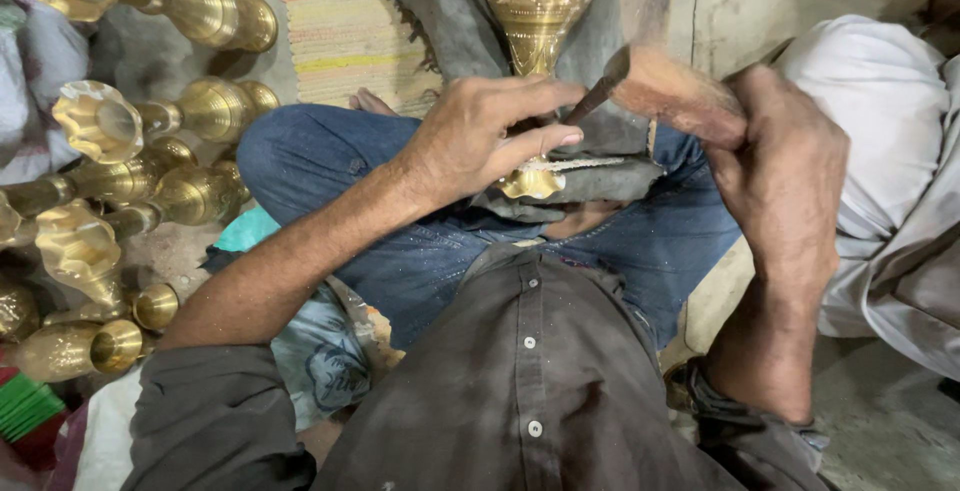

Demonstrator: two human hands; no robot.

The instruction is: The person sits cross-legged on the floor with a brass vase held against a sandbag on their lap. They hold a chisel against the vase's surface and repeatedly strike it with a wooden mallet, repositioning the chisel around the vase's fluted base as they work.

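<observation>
A brass vase (538,6) lies across my lap, its base (531,183) resting on a dark grey cloth (600,179) over my jeans. My left hand (480,136) pinches a thin dark chisel (597,96) against the vase's lower stem. My right hand (785,166) grips a wooden mallet (672,91), blurred, its head right at the chisel's upper end. The chisel's tip is hidden behind my left fingers.
Several brass vases (130,181) lie piled on the floor at the left. A striped woven mat (340,21) lies ahead. A person in white clothing (890,171) sits close at my right. A green brush (25,406) lies at the bottom left.
</observation>
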